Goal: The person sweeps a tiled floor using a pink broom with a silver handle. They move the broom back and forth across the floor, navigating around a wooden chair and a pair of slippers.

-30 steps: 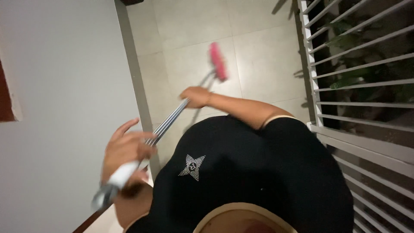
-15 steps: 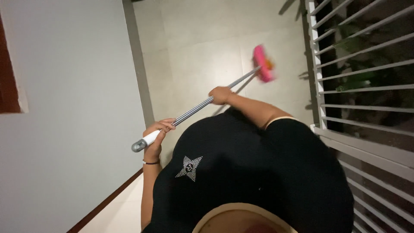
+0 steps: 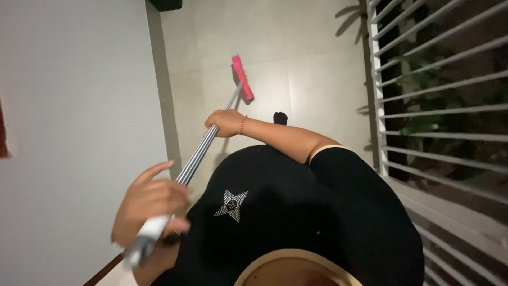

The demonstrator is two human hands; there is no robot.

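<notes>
You stood on a pale tiled floor point(image 3: 317, 63). A plain white wall point(image 3: 74, 106) ran along one side and a white slatted railing point(image 3: 423, 106) along the other, with green plants point(image 3: 428, 79) behind its bars. You wore a black top point(image 3: 296, 212) bearing a studded star point(image 3: 230, 205).

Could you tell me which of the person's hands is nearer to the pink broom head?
The right hand, gripping mid-handle just behind the pink broom head. The left hand holds the handle's top end, far from it.

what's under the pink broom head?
Pale floor tiles lie under the pink broom head, with its shadow beside it. Bristles and any dirt beneath it are covered. The right hand grips mid-handle; the left hand holds the white top end.
</notes>
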